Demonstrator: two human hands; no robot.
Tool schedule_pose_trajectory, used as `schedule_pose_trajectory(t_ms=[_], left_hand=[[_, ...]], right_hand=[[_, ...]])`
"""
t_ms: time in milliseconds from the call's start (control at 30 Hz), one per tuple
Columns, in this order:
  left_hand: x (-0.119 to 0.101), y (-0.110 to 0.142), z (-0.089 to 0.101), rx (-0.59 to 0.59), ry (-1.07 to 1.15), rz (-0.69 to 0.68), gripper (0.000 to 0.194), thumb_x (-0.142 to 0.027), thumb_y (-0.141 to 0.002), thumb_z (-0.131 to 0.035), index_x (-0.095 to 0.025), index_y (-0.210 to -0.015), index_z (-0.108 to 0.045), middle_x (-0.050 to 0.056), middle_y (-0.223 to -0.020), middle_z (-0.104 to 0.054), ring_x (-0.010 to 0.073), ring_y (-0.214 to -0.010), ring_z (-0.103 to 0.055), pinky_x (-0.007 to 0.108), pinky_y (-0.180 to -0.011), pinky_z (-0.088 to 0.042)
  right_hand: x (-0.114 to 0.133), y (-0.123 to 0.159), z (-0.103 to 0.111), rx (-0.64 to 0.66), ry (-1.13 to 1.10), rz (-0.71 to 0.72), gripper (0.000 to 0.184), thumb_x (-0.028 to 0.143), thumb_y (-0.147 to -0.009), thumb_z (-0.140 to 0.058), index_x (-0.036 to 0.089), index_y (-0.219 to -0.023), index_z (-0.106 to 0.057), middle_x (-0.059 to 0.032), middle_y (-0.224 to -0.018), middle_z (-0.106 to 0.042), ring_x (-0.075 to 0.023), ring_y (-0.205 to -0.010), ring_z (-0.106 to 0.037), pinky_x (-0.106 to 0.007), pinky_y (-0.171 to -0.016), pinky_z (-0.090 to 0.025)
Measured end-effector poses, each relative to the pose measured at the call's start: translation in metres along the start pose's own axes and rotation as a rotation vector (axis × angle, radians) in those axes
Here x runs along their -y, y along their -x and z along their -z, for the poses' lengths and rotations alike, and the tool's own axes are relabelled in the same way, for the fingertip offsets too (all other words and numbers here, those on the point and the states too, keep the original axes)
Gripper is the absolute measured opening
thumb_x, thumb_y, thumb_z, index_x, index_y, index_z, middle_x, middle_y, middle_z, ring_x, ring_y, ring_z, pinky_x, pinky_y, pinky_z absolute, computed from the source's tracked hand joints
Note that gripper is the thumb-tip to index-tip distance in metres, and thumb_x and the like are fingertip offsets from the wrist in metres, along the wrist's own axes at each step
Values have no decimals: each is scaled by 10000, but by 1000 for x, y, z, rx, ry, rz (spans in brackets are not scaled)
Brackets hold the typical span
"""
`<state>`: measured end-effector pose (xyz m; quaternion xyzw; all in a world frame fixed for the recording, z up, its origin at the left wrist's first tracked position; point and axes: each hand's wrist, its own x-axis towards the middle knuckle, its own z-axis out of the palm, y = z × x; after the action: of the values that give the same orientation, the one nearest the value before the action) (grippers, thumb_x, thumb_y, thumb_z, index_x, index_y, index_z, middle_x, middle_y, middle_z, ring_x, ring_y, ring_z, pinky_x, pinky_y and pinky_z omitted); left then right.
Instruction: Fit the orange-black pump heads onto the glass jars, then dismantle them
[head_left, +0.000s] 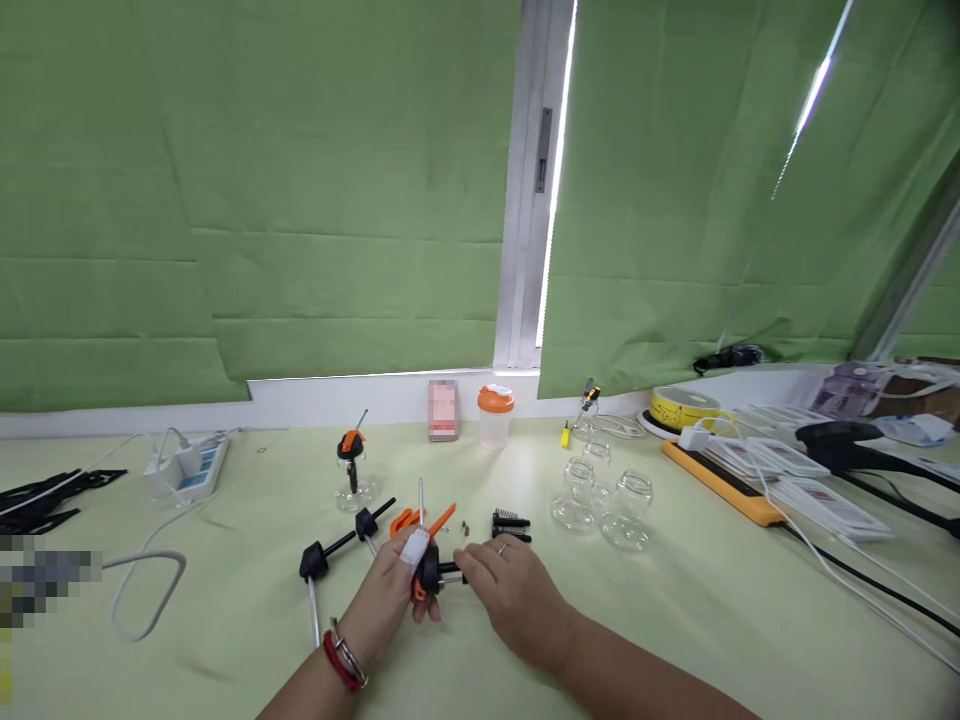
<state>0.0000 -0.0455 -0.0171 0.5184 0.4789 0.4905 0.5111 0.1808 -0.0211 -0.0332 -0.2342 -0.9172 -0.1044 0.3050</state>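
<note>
My left hand (401,568), with a white wrap on the thumb, is closed around a black-and-orange bottle-top assembly (430,570). Its orange lever and a thin metal rod point up past my thumb. My right hand (517,595) pinches the black end of the stem sticking out of the cap's right side; its fingertips partly hide that end. Just behind my hands lie an orange part (405,520), a few tiny brass-coloured pieces (465,528) and black tubes with springs (511,525). Black caps with stems and metal rods (315,560) lie left of my left hand.
A glass jar with a black-and-orange top (352,475) stands behind left. Clear glass jars (628,510) stand right of centre. Farther back are an orange-lidded cup (495,415), a pink box (443,410), a power strip (202,465), yellow tape (682,408) and cables.
</note>
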Motion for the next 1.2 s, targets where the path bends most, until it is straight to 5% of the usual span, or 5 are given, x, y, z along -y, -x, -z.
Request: schedule_pose_trajectory(t_ms=[200,367,467,700,1200], left_hand=[[-2,-2,11,-262,-285,-373,373,-436,-862,-459,-210,-1159,-448,68,-982,-576,193,-866,-572,328,-741,-482],[3,1,10,5,-467,-363,574,-343,-818,-541,-251,-1342,-325,53,-975,-588,173,-757,-551,327,-719,-472],[6,0,4,76,-402,-217,486,-334,-793,-555,-229,-1254,-444,37,-878,-603,184,-749,-565,308,-679,-475],[17,-14,2,-11,-259,119,279,-386,-748,-563,-185,-940,-535,-39,-634,-459,90,-412,-408,233,-404,-355],[28,-22,-1,-120,-773,18,301,-442,-789,-444,-202,-607,-430,-5,-590,-455,168,-562,-422,276,-525,-302]], right_hand=[[-21,-22,30,18,-522,-429,275,137,-859,-473,217,-1058,-645,-55,-917,-648,-171,-814,-581,-289,-718,-454],[-39,-16,24,280,-1097,-683,216,169,-760,-562,195,-950,-663,7,-678,-599,-111,-580,-496,-230,-538,-378],[-41,-8,-2,228,-1280,-844,322,177,-686,-629,169,-1004,-578,20,-658,-596,-98,-534,-474,-226,-513,-374],[-31,5,-51,46,-1065,-924,74,199,-708,-592,167,-773,-601,-1,-709,-579,-125,-648,-514,-249,-611,-398],[-29,-14,-62,-39,-955,-973,243,64,-666,-553,168,-885,-573,29,-631,-549,-131,-615,-533,-245,-630,-423]])
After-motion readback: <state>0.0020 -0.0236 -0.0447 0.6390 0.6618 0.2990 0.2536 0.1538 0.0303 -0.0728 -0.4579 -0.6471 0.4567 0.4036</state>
